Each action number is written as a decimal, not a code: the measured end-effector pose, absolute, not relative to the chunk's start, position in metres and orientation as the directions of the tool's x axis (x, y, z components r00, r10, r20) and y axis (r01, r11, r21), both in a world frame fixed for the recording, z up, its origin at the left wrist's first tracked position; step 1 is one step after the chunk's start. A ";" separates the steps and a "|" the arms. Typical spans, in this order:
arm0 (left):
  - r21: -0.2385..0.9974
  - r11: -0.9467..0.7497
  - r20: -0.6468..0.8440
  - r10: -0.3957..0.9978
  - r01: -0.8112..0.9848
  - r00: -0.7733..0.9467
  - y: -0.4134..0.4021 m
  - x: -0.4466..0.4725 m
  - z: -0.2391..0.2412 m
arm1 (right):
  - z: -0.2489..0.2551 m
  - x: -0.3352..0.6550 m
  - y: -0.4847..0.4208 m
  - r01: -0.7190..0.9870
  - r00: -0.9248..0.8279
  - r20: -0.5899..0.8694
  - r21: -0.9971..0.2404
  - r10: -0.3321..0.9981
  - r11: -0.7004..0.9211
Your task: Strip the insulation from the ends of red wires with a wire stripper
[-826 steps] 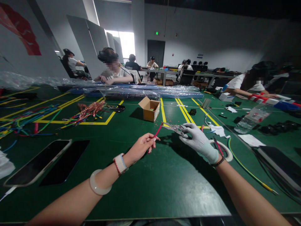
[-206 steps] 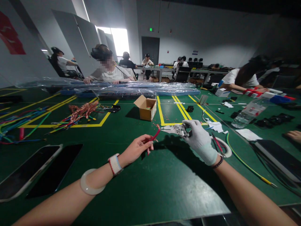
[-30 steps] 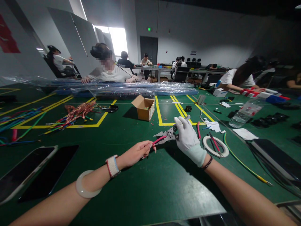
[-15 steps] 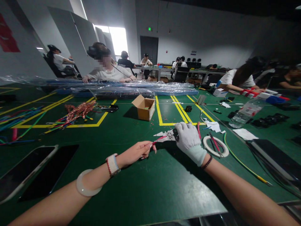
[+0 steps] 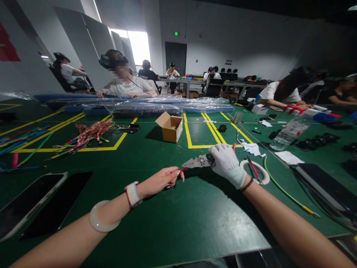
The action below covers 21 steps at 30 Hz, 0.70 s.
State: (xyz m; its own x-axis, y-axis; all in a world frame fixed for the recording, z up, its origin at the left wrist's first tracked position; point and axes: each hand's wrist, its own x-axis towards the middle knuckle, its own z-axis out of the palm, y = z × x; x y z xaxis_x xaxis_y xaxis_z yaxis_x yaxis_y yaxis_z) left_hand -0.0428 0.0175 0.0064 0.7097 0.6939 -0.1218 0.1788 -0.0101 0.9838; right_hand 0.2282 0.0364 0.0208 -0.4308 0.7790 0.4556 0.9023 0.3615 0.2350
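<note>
And there it goes: half a second ago the pliers [image 5: 199,161] stood spread with the red wire [image 5: 183,169] lying between their jaws, and now those jaws have come together into one narrow blade. My gloved right hand [image 5: 227,162] has slid a touch away, fingers wrapped round the handles, while my bare left hand [image 5: 163,178] has barely budged, thumb and fingers pinching the wire. Less red shows past my fingertips than a moment ago, just a short stub. That suggests, to my eye, a squeeze near the end of the wire rather than a reset, but I can't tell whether the jaws are biting it or only touching it.

Now the wire itself: thin, red, tilted slightly up to meet the tip of the pliers, held above the middle of the bench [image 5: 178,223], well in from the near edge. Its far end is lost behind the metal, so no telling whether bare copper shows; the rest is hidden in my grip. Farther off, toward the far edge, sits the small cardboard box [image 5: 173,133], little reddish scraps strewn beside it. To the right, the tape roll [image 5: 267,175] lies flat.
</note>
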 end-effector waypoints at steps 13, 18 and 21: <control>0.984 -0.008 -0.120 0.718 0.180 0.686 0.018 -0.043 0.005 | 0.028 0.222 0.027 0.913 -0.400 0.514 0.300 0.759 0.277; 0.982 0.010 -0.137 0.726 0.189 0.674 0.017 -0.043 0.007 | 0.025 0.221 0.030 0.921 -0.368 0.420 0.285 0.829 0.265; 0.982 0.015 -0.139 0.737 0.189 0.661 0.017 -0.043 0.008 | 0.020 0.220 0.030 0.941 -0.323 0.427 0.237 0.845 0.240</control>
State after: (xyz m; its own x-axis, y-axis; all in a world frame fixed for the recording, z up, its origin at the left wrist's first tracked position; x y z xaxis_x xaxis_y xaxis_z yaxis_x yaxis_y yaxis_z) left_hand -0.0428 0.0171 0.0083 0.6610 0.7375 -0.1386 0.1891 0.0150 0.9818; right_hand 0.2204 0.0300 0.0204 -0.3231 0.8447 0.4267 0.9413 0.2401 0.2373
